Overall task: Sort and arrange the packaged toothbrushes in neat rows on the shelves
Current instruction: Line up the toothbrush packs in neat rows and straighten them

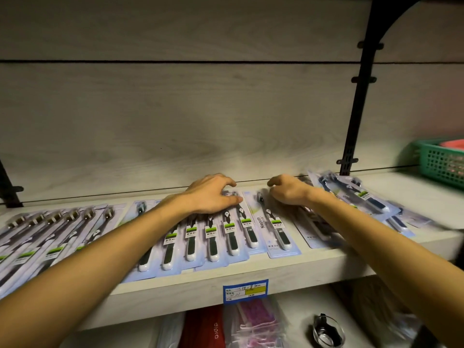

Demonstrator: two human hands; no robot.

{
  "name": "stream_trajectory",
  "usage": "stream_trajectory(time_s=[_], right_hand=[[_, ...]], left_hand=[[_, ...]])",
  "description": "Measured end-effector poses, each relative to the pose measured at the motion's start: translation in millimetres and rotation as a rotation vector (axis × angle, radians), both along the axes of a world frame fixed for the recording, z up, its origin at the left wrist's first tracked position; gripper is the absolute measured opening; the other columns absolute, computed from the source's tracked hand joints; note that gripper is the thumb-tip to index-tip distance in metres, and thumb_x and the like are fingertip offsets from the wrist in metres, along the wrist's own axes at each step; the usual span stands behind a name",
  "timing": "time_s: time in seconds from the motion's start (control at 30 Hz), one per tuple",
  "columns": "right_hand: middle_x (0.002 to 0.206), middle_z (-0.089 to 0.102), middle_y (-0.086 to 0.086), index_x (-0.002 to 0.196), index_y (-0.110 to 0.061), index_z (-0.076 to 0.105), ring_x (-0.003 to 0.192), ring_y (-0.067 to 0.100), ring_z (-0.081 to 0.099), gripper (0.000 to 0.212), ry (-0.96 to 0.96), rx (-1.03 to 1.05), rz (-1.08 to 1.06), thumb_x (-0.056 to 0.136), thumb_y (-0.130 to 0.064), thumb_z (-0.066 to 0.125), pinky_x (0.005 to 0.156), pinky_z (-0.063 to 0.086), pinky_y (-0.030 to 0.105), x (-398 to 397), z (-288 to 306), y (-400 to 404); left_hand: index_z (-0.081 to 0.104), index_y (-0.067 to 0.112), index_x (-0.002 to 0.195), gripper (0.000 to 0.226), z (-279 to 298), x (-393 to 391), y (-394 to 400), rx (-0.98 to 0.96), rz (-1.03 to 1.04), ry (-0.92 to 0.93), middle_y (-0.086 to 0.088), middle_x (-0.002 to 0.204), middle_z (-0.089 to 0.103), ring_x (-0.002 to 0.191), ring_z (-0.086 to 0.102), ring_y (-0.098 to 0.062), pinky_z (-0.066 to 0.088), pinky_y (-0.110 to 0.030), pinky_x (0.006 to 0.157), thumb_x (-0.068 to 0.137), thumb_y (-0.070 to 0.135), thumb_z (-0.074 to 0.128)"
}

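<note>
Left hand [213,194]: fingers spread, pressing flat on toothbrush row [213,237]. Right hand [288,190]: fingers curled on loose packs [361,197]; grip unclear

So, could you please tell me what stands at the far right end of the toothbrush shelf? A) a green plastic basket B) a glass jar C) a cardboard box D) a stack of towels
A: a green plastic basket with a lattice wall sits at the shelf's far right, beyond the loose toothbrush packs.
</note>
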State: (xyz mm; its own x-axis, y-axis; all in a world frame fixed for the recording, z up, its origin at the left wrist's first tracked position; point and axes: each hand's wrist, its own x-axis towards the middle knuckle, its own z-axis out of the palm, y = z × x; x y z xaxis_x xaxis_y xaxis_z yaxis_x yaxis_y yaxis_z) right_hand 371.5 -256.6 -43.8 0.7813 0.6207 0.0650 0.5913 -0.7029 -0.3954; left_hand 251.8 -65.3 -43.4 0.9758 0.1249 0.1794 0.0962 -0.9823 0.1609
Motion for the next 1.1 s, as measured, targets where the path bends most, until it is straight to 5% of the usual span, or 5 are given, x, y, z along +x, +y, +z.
stream_trajectory(time_s=[0.57,0.67,0.8,0.97,1.1], right_hand=[[0.120,0.068,0.003,0.132,-0.021,0.062,0.110,0.018,0.062,0.037,0.099,0.190,0.226,0.100,-0.037,0.056,0.091,0.047,0.025,-4,-24,21],[0.115,0.068,0.005,0.132,-0.018,0.061,0.081,0.013,0.064,0.036,0.115,0.225,0.191,0.100,-0.034,0.056,0.075,0.051,0.024,-3,-25,21],[0.077,0.063,0.000,0.108,-0.004,0.069,0.069,0.015,0.055,0.027,0.217,0.368,0.117,0.102,-0.024,0.050,0.078,0.052,0.038,-6,-29,33],[0.116,0.063,0.004,0.125,-0.007,0.063,0.104,0.016,0.056,0.033,0.341,0.542,-0.002,0.101,-0.024,0.048,0.087,0.038,0.027,-2,-26,39],[0.126,0.066,0.017,0.121,-0.001,0.065,0.108,0.026,0.062,0.030,0.342,0.512,-0.003,0.097,-0.008,0.048,0.086,0.048,0.036,11,-22,25]], left_hand=[[0.072,0.034,0.090,0.016,-3,14,0,-0.199,0.170,-0.198,0.017,0.087,0.073,0.087,0.067,-0.010,0.053,-0.030,0.082,0.075,0.037,0.076],[0.073,0.033,0.089,0.016,-7,15,1,-0.230,0.165,-0.193,0.018,0.083,0.072,0.084,0.067,-0.009,0.052,-0.028,0.079,0.074,0.038,0.077],[0.075,0.031,0.096,0.023,-11,17,-4,-0.241,0.095,-0.167,0.016,0.089,0.073,0.085,0.066,-0.007,0.052,-0.028,0.079,0.075,0.041,0.078],[0.073,0.029,0.108,0.030,-11,16,-7,-0.239,0.056,-0.162,0.013,0.099,0.072,0.093,0.067,-0.011,0.052,-0.030,0.083,0.083,0.045,0.073],[0.063,0.021,0.132,0.054,-13,16,-13,-0.180,-0.013,-0.063,0.001,0.128,0.065,0.112,0.062,-0.018,0.051,-0.035,0.093,0.090,0.054,0.064]])
